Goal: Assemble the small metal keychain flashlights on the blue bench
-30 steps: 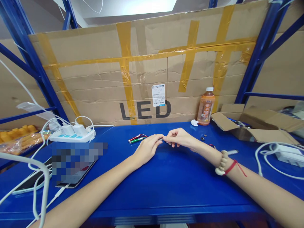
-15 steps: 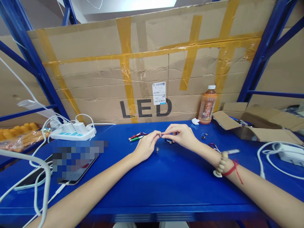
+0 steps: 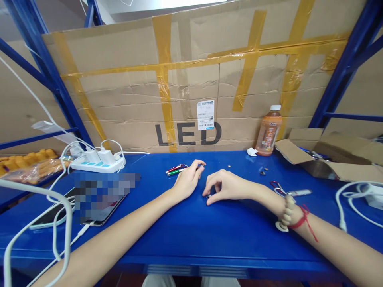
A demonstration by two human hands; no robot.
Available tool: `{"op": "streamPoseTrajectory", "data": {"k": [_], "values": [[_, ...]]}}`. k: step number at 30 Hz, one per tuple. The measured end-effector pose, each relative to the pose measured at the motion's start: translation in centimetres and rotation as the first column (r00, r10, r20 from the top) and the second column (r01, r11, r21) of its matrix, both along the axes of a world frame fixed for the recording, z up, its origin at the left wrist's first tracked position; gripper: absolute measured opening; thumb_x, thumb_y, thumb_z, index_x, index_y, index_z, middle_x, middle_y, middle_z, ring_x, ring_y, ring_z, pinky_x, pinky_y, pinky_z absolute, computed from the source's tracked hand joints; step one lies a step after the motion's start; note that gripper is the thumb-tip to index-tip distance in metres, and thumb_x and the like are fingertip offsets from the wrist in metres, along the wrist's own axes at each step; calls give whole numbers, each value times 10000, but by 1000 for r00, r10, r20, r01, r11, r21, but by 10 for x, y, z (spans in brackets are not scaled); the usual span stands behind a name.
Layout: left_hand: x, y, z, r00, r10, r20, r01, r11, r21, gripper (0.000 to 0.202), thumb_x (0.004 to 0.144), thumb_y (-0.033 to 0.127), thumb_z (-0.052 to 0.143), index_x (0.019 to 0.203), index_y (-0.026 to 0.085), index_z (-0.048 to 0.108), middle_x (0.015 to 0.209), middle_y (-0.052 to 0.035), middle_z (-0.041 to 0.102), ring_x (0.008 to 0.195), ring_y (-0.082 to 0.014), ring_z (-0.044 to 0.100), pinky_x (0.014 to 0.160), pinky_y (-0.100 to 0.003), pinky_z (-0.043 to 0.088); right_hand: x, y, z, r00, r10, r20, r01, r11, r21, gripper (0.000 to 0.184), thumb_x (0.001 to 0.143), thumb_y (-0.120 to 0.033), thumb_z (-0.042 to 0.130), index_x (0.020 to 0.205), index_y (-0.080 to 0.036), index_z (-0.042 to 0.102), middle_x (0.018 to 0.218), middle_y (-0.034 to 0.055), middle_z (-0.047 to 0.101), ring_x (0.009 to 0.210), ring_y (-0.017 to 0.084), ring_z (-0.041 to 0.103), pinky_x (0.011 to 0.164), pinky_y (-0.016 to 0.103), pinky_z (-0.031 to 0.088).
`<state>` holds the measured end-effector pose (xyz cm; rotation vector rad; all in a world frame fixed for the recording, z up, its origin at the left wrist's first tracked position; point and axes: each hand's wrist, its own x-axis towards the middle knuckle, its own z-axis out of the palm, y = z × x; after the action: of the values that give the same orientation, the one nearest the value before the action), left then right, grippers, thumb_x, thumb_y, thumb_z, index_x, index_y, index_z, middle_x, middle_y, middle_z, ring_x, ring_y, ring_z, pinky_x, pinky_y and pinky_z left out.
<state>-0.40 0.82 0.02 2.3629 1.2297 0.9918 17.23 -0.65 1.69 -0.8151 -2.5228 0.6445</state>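
Observation:
My left hand (image 3: pixel 188 181) is closed, with a small shiny metal piece (image 3: pixel 202 165) between thumb and fingertips; its kind is too small to tell. Low over the blue tabletop (image 3: pixel 185 239), my right hand (image 3: pixel 229 185) has thumb and fingers around another small silvery piece (image 3: pixel 208 196), partly hidden by the fingertips. Just beyond my left hand lie slim metal tubes, a green one (image 3: pixel 175 172) and a red one (image 3: pixel 176 167). To the right of my right hand are a silver tube (image 3: pixel 300 193) and a red clip (image 3: pixel 274 184).
Tiny loose pieces (image 3: pixel 262 172) lie right of centre. Behind stand an orange drink bottle (image 3: pixel 268 133) and an open cardboard box (image 3: pixel 338 169). A white power strip (image 3: pixel 100 165), a phone (image 3: pixel 104 217) and white cables (image 3: pixel 67 223) occupy the left. A white adapter (image 3: pixel 374 195) sits at right.
My hands have parted from their fingertip contact. My right hand has dropped to the small silvery piece on the table and closed around it. The view has shifted slightly left.

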Motion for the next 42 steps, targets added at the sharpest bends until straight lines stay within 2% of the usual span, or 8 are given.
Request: {"op": "streamPoseTrajectory", "data": {"k": [2,5,11,16,21,26,33,42], "values": [[0,-1,0,1000,1,-20,-1,1000,3,263,916,328,308,1096,242,479,680,33,546,677,-136,562,642,-239,418,-2,2,-5,1000,24,5,-24,999,33,257,686,-435,673,803,-215,736,773,23,667,583,89,551,520,187,407],[1,-3,1,998,11,-69,-10,1000,14,263,920,324,301,1095,245,481,761,20,598,736,-145,583,668,-246,428,-1,7,-8,1000,-10,7,9,999,31,236,714,-401,655,816,-203,731,787,30,664,585,94,556,548,199,431],[2,-8,4,991,-3,-130,10,998,57,254,925,321,305,1091,242,480,1014,-15,634,891,-166,603,771,-283,443,5,16,-10,975,-224,9,223,973,50,193,712,-314,646,829,-171,705,785,49,686,637,146,615,620,248,479],[3,-12,8,989,6,-147,2,998,57,246,924,302,318,1095,235,482,1052,-24,634,940,-175,601,806,-298,447,6,18,-11,937,-346,42,340,934,113,147,692,-300,650,776,-191,700,739,52,698,640,173,636,599,259,491],[4,-15,10,980,-7,-197,22,997,73,231,922,289,331,1082,233,488,1006,-16,642,916,-163,604,798,-282,453,5,15,-6,898,-429,99,425,903,63,155,691,-296,643,784,-183,694,756,53,707,671,178,646,620,254,489],[3,-16,10,978,-1,-210,21,995,93,232,927,289,315,1071,233,488,1001,-15,645,914,-163,605,792,-280,450,0,12,-7,903,-424,61,422,905,54,150,715,-209,591,832,-163,674,801,52,700,696,156,634,651,237,474],[4,-13,5,978,4,-210,18,994,106,246,931,298,292,1048,233,497,958,-14,657,884,-168,614,770,-287,455,-10,7,-15,895,-441,65,418,881,223,115,741,-200,529,785,-171,630,777,45,673,712,168,611,647,248,437],[3,-13,6,973,27,-229,-3,994,105,255,927,291,295,1075,226,492,934,-18,654,856,-167,615,742,-281,463,-15,-2,-7,897,-417,146,369,888,274,198,739,-143,508,835,-200,672,820,37,636,718,147,583,638,228,395]]}}
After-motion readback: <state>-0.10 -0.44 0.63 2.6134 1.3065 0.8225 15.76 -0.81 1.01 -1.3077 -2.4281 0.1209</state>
